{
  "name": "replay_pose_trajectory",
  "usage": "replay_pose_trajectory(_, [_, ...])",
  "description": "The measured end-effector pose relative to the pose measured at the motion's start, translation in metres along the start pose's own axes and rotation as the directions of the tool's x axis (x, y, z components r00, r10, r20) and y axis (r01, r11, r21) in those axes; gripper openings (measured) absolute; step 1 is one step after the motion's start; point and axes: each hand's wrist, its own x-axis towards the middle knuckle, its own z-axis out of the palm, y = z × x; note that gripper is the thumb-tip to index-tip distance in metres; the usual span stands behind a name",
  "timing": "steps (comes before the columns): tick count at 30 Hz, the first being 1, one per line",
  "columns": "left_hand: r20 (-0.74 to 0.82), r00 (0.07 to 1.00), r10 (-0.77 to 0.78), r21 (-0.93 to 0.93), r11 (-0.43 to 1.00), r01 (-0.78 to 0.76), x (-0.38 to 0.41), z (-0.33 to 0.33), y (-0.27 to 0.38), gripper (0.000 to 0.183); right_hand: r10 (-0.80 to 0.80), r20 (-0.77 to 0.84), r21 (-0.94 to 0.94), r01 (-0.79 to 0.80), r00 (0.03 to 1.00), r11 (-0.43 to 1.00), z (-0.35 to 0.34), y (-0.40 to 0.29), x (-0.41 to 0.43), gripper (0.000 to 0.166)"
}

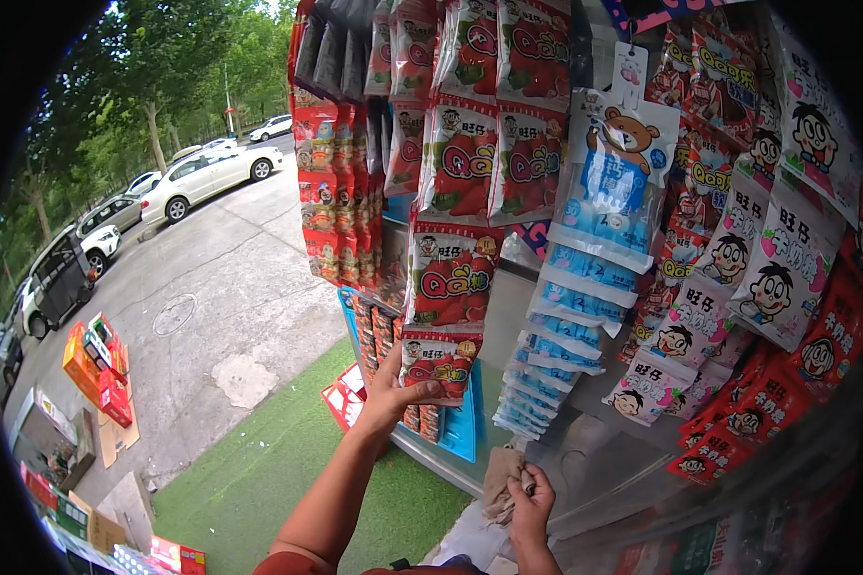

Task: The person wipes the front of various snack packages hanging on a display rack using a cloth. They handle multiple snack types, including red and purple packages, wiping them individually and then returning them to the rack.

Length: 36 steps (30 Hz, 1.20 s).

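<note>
With its thumb across the front, my left hand (395, 392) grips the lowest packet (437, 368) of a hanging strip of red gummy candy packets (451, 277). Lower right, my right hand (532, 503) holds a crumpled beige-brown cloth (502, 483), bunched between fingers and thumb. Between and above the hands hangs a long strip of blue and white packets with a bear picture (608, 180). White milk candy packets (769, 266) and red ones (769, 402) hang on the right. More strips of small red packets (327, 194) hang left of the gummy candy.
A glass-like panel (597, 460) stands behind the packets. Green artificial turf (259, 460) covers the ground below, beside grey pavement (223, 266). Colourful boxes (101, 366) stand at the left, with more cartons (93, 528) at lower left. Parked cars (208, 176) and trees line the far side.
</note>
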Motion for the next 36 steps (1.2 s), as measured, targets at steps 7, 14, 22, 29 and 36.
replay_pose_trajectory(7, [0.093,0.995,-0.041,-0.113,0.992,0.052,-0.073,-0.014,0.046,0.081,-0.848,0.498,-0.332,0.943,0.183,0.009,0.106,-0.148,-0.013,0.031])
replay_pose_trajectory(14, [0.099,0.992,0.077,-0.029,0.997,-0.074,-0.113,-0.028,0.06,0.064,-0.452,0.863,0.043,0.923,-0.228,-0.383,0.176,-0.15,-0.013,0.02])
replay_pose_trajectory(22, [0.146,0.988,0.04,-0.028,0.999,-0.036,-0.123,-0.019,0.084,0.071,-0.585,0.753,-0.073,0.845,-0.301,-0.529,0.244,-0.257,0.066,0.017])
replay_pose_trajectory(29, [0.205,0.979,0.001,-0.026,1.0,0.004,-0.131,-0.022,0.091,0.073,-0.68,0.626,-0.276,0.708,-0.382,-0.651,0.287,-0.34,0.122,0.028])
replay_pose_trajectory(36, [0.273,0.961,-0.044,-0.039,0.998,0.057,-0.131,-0.027,0.085,0.077,-0.809,0.494,-0.39,0.751,-0.317,-0.532,0.323,-0.415,0.157,0.051])
